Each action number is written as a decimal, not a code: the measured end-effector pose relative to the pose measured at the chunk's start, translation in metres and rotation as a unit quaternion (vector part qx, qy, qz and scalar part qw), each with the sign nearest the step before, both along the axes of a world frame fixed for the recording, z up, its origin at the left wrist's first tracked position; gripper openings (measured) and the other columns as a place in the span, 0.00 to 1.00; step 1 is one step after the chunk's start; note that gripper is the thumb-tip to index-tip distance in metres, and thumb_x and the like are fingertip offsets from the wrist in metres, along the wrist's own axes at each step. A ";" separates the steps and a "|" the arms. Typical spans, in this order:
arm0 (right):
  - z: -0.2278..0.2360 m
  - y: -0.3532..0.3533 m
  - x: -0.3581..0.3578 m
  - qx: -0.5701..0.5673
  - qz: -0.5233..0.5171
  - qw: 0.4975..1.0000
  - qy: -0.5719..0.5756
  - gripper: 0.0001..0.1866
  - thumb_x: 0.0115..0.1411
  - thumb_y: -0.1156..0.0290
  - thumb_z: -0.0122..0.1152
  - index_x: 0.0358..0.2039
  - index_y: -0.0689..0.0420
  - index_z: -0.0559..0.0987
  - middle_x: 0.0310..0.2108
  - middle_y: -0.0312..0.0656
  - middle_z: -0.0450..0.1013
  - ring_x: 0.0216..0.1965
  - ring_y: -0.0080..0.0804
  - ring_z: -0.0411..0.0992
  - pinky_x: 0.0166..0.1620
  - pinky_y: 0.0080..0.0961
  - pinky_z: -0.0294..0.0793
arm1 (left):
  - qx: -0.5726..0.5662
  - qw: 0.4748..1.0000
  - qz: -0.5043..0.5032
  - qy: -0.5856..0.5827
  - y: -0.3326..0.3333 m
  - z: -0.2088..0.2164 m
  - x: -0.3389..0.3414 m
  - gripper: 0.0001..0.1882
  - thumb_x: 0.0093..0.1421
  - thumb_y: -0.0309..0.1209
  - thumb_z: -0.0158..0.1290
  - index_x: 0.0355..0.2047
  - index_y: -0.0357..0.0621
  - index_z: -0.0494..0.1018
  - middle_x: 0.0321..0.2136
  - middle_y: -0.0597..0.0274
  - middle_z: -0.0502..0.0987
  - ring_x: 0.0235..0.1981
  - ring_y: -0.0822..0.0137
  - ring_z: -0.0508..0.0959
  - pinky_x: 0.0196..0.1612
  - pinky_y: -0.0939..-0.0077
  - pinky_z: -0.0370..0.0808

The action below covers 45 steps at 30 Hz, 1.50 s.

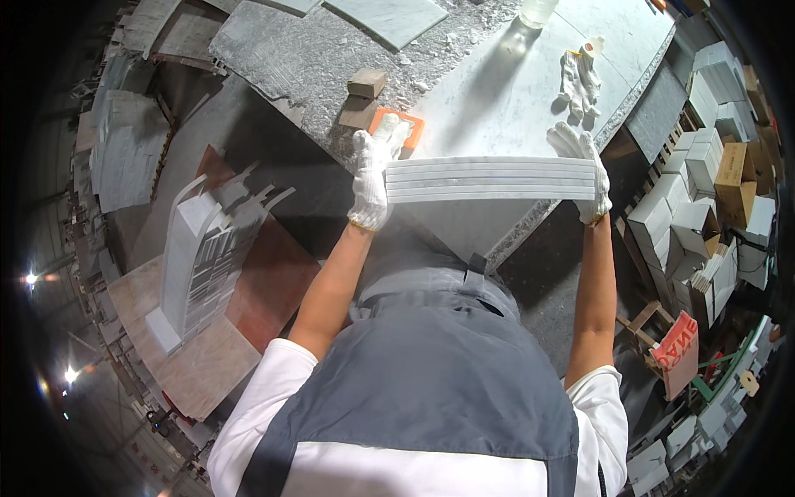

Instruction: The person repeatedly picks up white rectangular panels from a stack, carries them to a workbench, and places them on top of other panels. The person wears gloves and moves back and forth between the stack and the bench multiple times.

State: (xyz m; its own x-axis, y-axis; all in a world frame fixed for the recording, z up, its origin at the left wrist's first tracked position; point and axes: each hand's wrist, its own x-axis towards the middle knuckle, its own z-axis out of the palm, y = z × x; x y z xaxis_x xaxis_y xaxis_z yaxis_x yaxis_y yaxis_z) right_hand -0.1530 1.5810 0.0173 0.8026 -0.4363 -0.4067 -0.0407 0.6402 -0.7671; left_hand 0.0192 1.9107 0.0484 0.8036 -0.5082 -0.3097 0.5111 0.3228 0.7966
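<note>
My left hand [372, 180] and right hand [590, 176] grip opposite ends of the pale stone strips [490, 178], over the near corner of the table [472, 114]. They look stiff, fairly heavy and brittle, maybe slick; holding both ends, squeezed together, seems safest. Beyond sit a tan block [367, 82] and a clear bottle [538, 12].
</note>
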 end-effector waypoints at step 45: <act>-0.020 0.041 -0.016 -0.122 -0.266 0.956 -0.005 0.18 0.73 0.56 0.43 0.45 0.57 0.75 0.39 0.41 0.78 0.40 0.31 0.77 0.47 0.28 0.77 | 0.164 0.941 0.120 -0.269 -0.007 -0.007 -0.031 0.26 0.76 0.44 0.38 0.45 0.31 0.77 0.43 0.53 0.81 0.46 0.61 0.79 0.56 0.64 0.74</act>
State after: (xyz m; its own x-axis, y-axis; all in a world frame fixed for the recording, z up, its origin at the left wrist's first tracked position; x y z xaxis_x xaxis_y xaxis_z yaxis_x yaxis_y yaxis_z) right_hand -0.1691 1.6221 -0.0028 0.4430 -0.8655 -0.2338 0.2488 0.3692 -0.8954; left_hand -0.0115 1.9033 0.0416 0.9684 -0.2405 0.0658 -0.0508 0.0683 0.9964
